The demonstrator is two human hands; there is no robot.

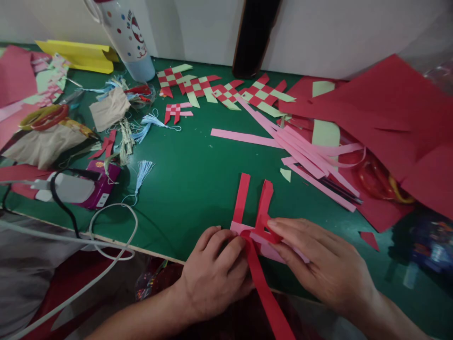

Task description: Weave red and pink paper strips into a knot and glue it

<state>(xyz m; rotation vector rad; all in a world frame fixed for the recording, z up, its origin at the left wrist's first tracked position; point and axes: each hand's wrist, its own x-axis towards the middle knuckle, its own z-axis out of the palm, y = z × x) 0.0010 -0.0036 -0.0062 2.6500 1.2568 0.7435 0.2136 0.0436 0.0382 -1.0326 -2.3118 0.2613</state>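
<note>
At the table's front edge my two hands work on red paper strips [264, 283] crossed with pink paper strips [271, 251]. My left hand [217, 269] has its fingers curled over the left end of the crossing, and its fingertips are partly hidden. My right hand [322, 264] pinches a folded red strip and the pink strip between thumb and fingers. Two red ends point away from me across the green surface, while one long red strip hangs down over the edge towards me.
Woven red and green paper fish [198, 87] line the back, beside a leaning phone [255, 38] and a bottle [129, 42]. Pink strips [304, 148] and red sheets [389, 108] lie right. Tassels [143, 174], scissors [44, 117] and a cabled charger [71, 186] lie left.
</note>
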